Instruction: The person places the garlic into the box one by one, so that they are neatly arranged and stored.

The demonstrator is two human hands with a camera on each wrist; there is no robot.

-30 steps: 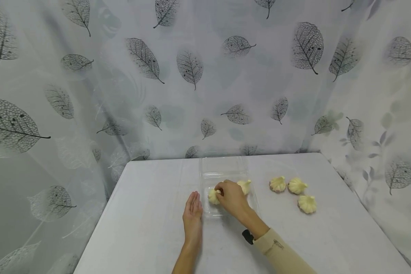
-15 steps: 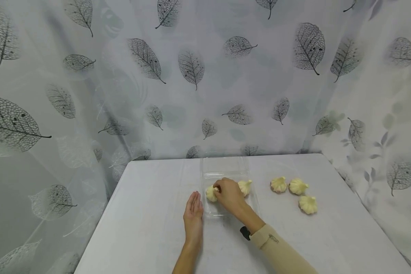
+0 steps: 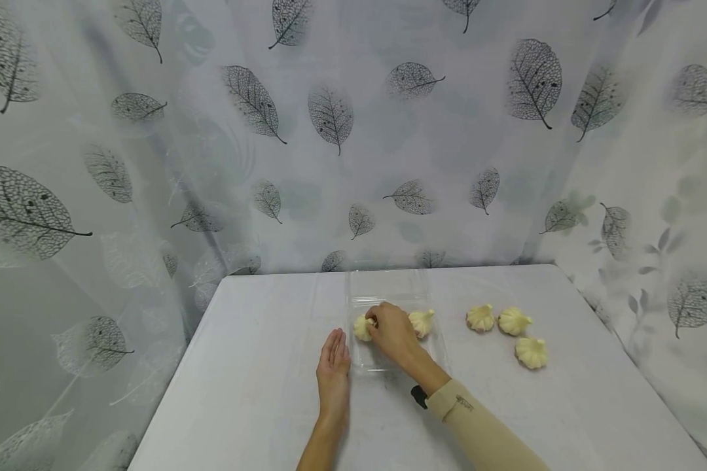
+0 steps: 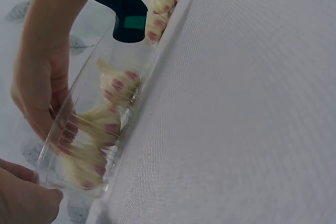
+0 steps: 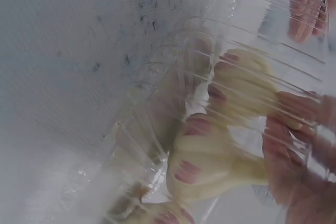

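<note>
My right hand [image 3: 393,333] pinches a pale garlic bulb [image 3: 362,328] by its stem, inside the left part of a clear plastic box [image 3: 389,364]. In the right wrist view the fingertips meet at the stem of this garlic bulb [image 5: 241,85], seen through the ribbed wall. A second garlic bulb [image 3: 421,322] lies at the right of the box; a third bulb [image 4: 100,124], hidden by my hand in the head view, shows in the left wrist view. My left hand [image 3: 332,376] stands along the box's left side, fingers straight, seemingly touching the wall.
Three more garlic bulbs lie on the white table [image 3: 241,386] right of the box: one bulb [image 3: 480,318], another bulb [image 3: 514,321], and a nearer bulb [image 3: 531,352]. The box's lid [image 3: 385,282] lies open toward the leaf-patterned curtain [image 3: 383,144].
My right hand has shifted slightly left and away with the garlic bulb, inside the box. My left hand stays in place, and the bulbs on the table have not moved.
</note>
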